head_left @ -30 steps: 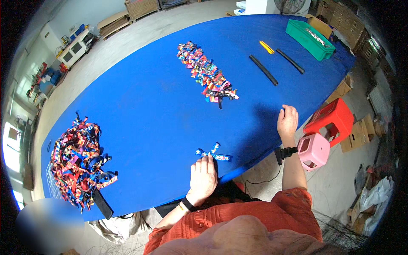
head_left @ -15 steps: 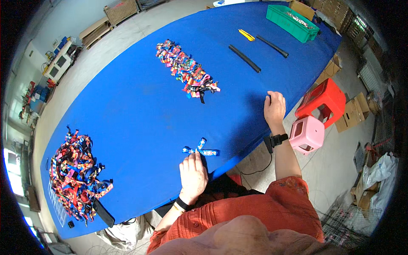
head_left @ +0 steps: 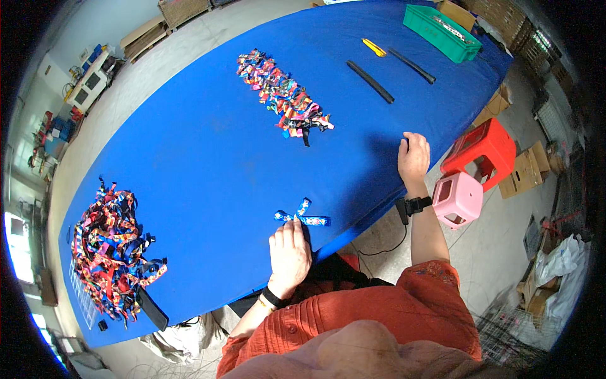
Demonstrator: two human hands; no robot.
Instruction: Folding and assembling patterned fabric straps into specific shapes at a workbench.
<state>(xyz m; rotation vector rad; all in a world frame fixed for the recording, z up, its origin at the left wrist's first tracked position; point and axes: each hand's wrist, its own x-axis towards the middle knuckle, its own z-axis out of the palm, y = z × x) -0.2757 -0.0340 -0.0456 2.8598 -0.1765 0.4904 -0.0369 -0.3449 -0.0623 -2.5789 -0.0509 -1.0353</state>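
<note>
My left hand (head_left: 290, 254) lies flat on the blue table (head_left: 202, 158) near its front edge, fingertips touching a small crossed pair of patterned blue ribbon pieces (head_left: 303, 216). My right hand (head_left: 413, 158) rests palm down on the table's right edge, fingers loosely spread, holding nothing. A dark band with a small device sits on that wrist. A row of colourful ribbon pieces (head_left: 282, 95) lies further up the table. A big tangled heap of colourful ribbons (head_left: 110, 249) sits at the far left.
Two black strips (head_left: 370, 81) and a yellow tool (head_left: 374, 47) lie near a green tray (head_left: 440, 24) at the far end. A red stool (head_left: 483, 150), a pink stool (head_left: 459, 199) and cardboard boxes (head_left: 524, 169) stand on the floor to the right.
The view has shifted slightly; both hands stay flat on the table, and the ribbon pieces by my left hand have not visibly moved.
</note>
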